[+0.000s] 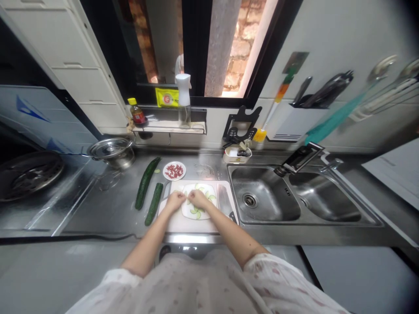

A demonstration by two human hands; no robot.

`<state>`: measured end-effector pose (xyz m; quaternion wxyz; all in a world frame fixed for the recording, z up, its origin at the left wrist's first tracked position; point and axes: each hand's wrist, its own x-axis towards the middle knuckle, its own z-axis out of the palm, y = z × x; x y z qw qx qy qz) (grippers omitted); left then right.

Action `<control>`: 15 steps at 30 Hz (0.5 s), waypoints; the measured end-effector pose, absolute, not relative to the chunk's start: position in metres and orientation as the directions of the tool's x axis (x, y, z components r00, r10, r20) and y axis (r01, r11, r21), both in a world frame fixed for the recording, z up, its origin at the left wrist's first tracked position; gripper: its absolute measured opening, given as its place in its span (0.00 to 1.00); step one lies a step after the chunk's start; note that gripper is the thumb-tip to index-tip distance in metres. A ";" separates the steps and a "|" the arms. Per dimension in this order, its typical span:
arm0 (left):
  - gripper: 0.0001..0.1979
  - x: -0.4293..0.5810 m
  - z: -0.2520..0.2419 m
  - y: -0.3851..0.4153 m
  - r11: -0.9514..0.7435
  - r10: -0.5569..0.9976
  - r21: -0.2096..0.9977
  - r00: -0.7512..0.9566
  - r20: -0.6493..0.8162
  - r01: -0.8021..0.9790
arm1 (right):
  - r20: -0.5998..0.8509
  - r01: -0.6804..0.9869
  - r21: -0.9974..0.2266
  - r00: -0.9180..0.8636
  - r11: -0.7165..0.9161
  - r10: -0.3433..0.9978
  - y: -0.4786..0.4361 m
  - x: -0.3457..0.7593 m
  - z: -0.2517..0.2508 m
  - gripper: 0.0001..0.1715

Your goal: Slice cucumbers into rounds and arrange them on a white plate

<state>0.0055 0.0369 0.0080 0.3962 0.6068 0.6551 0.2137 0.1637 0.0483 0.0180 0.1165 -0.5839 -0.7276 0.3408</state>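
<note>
A white cutting board (196, 222) lies on the steel counter in front of me. On it rests a white plate (209, 192) with several pale green cucumber slices (196, 212). My left hand (175, 201) and my right hand (197, 199) meet over the plate's near left part, fingers curled and pinched together; what they hold is too small to make out. A knife (223, 197) lies on the board's right side. Two whole cucumbers (147, 183) (154, 203) lie on the counter just left of the board.
A small dish of red pieces (174, 171) sits behind the board. A double steel sink (265, 198) with a tap (303, 158) lies to the right. At left are a lidded pot (113, 150) and a wok (28, 174). Bottles stand on a shelf (170, 126) below the window.
</note>
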 end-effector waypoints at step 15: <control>0.10 0.017 0.021 0.037 0.180 0.961 0.445 -0.061 -0.270 0.877 | -0.229 0.918 -0.384 -0.195 0.095 0.954 0.040 0.153 0.016 0.14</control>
